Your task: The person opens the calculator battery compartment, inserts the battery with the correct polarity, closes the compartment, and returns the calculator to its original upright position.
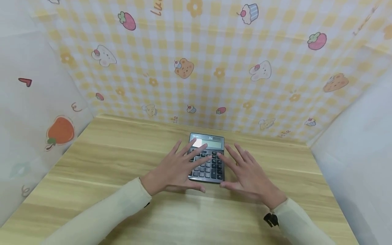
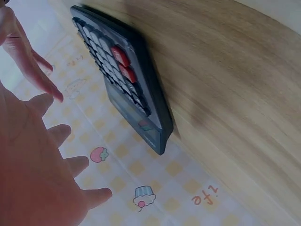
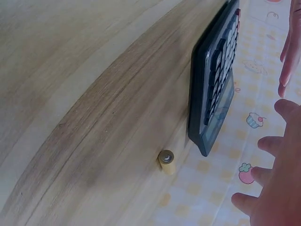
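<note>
A dark desktop calculator (image 1: 213,173) with a wide display lies on the wooden table, its display end toward the back wall. My left hand (image 1: 176,169) hovers over its left part with fingers spread, hiding several keys. At the calculator's right edge is my right hand (image 1: 249,175), fingers also spread and holding nothing. Two red keys (image 2: 123,64) show in the left wrist view. In the right wrist view, a small yellow cylinder (image 3: 167,162) with a metal end, battery-like, stands upright beside the calculator (image 3: 200,89). My right hand mostly hides it in the head view.
The wooden table (image 1: 122,156) meets a yellow-checked cloth wall (image 1: 202,44) with cartoon prints right behind the calculator. White side walls rise at the left (image 1: 27,112) and right (image 1: 355,146).
</note>
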Demonstrator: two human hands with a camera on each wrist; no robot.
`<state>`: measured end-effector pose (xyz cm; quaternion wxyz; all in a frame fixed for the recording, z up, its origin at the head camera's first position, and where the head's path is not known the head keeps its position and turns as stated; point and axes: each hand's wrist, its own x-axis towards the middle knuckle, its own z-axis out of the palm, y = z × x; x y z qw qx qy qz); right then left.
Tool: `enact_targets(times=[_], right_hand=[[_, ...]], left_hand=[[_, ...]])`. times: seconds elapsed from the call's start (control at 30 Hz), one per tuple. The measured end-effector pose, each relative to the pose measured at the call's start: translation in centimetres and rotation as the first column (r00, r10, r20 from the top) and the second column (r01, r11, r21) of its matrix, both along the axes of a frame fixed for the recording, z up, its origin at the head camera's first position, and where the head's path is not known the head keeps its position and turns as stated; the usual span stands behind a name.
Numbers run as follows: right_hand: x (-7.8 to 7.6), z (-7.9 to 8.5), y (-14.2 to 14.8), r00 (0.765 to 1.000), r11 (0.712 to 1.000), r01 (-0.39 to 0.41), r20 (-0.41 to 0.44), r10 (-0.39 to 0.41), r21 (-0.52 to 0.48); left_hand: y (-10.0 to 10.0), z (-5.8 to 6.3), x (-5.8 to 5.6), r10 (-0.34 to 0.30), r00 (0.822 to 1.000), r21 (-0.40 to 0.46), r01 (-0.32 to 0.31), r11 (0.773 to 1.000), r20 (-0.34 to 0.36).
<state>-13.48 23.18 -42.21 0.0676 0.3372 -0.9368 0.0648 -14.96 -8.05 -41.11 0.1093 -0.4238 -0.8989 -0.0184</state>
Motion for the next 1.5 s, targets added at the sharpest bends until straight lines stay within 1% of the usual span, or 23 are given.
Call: enact_targets(times=[0.2, 0.33, 0.5, 0.77, 0.87, 1.0, 1.2, 1.33, 1.5], right_hand=[[-0.1, 0.0, 0.1, 1.0, 1.0, 0.014, 0.007, -0.015, 0.009], [-0.1, 0.0, 0.3, 1.0, 0.999, 0.027, 0.003, -0.027, 0.019], [-0.2, 0.1, 0.5, 0.999, 0.999, 0.039, 0.004, -0.039, 0.03], [0.0, 0.3, 1.6, 0.998, 0.997, 0.06, -0.01, -0.06, 0.042], [0.2, 0.1, 2.2, 0.998, 0.997, 0.069, -0.011, -0.069, 0.037], [0.5, -0.2, 2.9, 0.998, 0.997, 0.069, -0.015, -0.068, 0.031], [0.9, -0.6, 3.9, 0.997, 0.997, 0.075, -0.018, -0.074, 0.023], [1.1, -0.9, 4.5, 0.997, 0.997, 0.08, -0.015, -0.079, 0.02], [1.4, -1.2, 5.1, 0.996, 0.996, 0.092, -0.011, -0.091, 0.016]], left_hand=[[-0.1, 0.0, -0.4, 0.007, 0.998, -0.018, -0.008, 1.0, -0.058], [0.0, 0.1, -0.5, 0.014, 0.997, -0.027, -0.016, 0.999, -0.071], [-0.1, 0.3, -0.4, 0.027, 0.999, -0.036, -0.029, 0.999, -0.046], [-0.9, 0.8, -0.5, 0.074, 0.997, -0.053, -0.075, 0.996, -0.017], [-1.4, 0.7, -0.5, 0.094, 0.996, -0.06, -0.094, 0.994, -0.009], [-2.2, 0.4, -0.4, 0.103, 0.995, -0.061, -0.103, 0.993, -0.006], [-3.5, 0.0, -0.3, 0.106, 0.994, -0.03, -0.106, 0.994, -0.003], [-4.2, -0.1, -0.3, 0.112, 0.994, -0.013, -0.112, 0.994, -0.014], [-5.0, -0.2, -0.2, 0.137, 0.99, -0.008, -0.137, 0.991, 0.01]])
